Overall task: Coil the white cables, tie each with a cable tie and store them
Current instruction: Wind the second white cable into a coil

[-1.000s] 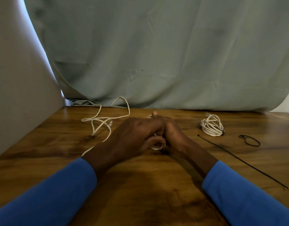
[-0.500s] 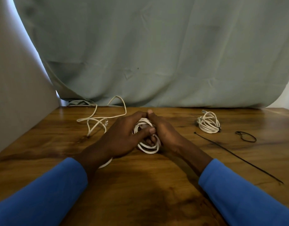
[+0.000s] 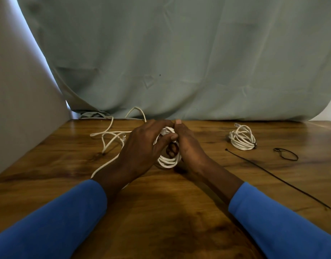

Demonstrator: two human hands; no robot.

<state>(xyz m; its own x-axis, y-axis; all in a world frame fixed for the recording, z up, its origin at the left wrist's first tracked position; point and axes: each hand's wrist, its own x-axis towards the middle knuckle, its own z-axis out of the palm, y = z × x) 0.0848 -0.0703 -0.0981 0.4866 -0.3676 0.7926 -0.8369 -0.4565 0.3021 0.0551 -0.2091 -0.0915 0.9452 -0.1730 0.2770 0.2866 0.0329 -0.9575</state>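
Wooden table (image 3: 161,212): fingers of left hand (image 3: 142,148), right hand (image 3: 189,146) grip white cable coil (image 3: 168,161); tied coil (image 3: 242,138) well apart.

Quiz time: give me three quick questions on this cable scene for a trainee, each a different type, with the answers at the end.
1. True or false: the right hand holds the straight black cable tie.
2. Where does the uncoiled cable tail mostly lie? A: left of the left hand. B: beside the finished coil. C: off the table.
3. Fill in: the black loop lies to the ____ of the finished coil.

Key
1. False: the tie lies on the table, and both hands grip the half-wound coil.
2. A.
3. Right.
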